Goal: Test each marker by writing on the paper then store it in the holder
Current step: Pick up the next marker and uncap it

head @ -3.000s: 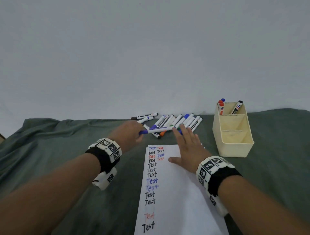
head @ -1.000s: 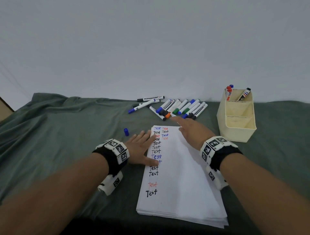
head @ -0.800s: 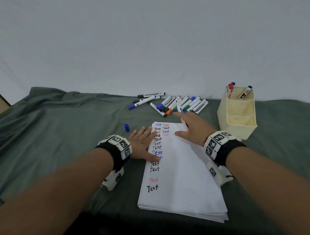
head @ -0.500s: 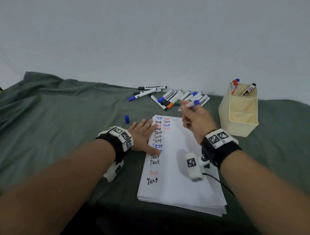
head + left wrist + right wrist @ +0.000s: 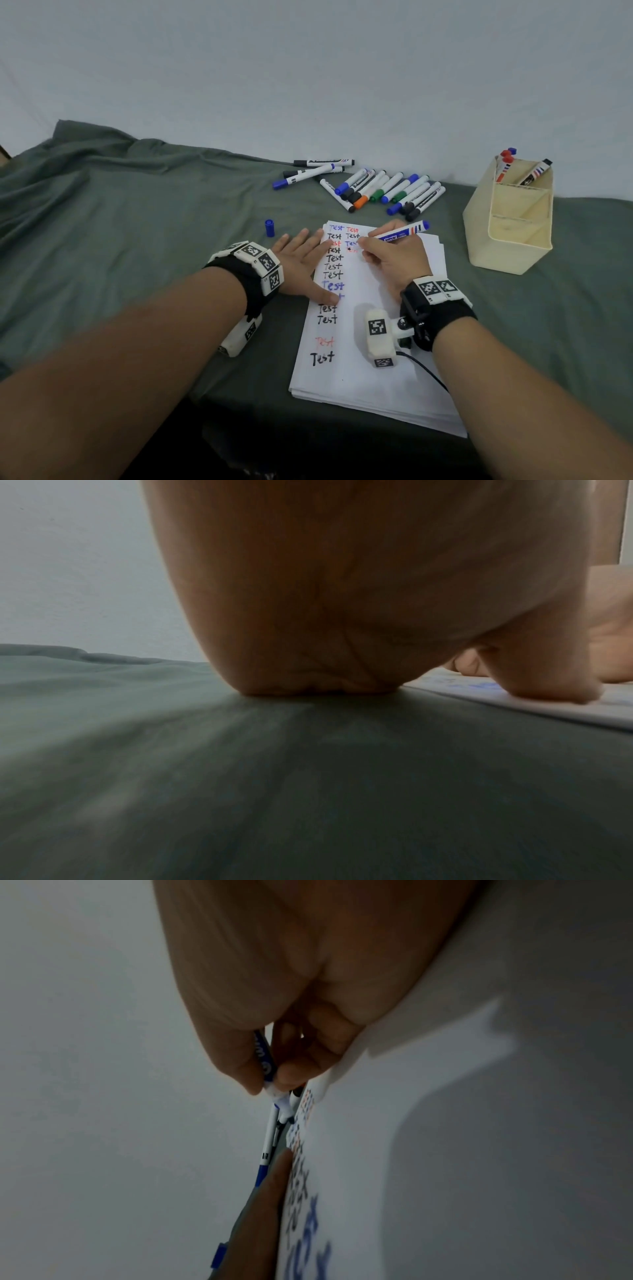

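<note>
The uncapped blue whiteboard marker (image 5: 399,234), raised half a second ago, now has its tip down on the white paper stack (image 5: 370,359) at frame centre, pinched by the right hand (image 5: 394,262). The left hand (image 5: 301,265) lies flat, fingers straight, on the paper's left edge. The cream plastic holder (image 5: 510,240) stands at right.

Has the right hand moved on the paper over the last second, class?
Yes. The right hand left the paper's far edge, and now grips a blue marker beside the written columns.

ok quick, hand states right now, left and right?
Left hand: open, fingers flat, pressing the paper.
Right hand: gripping the blue marker, tip at the paper.
</note>
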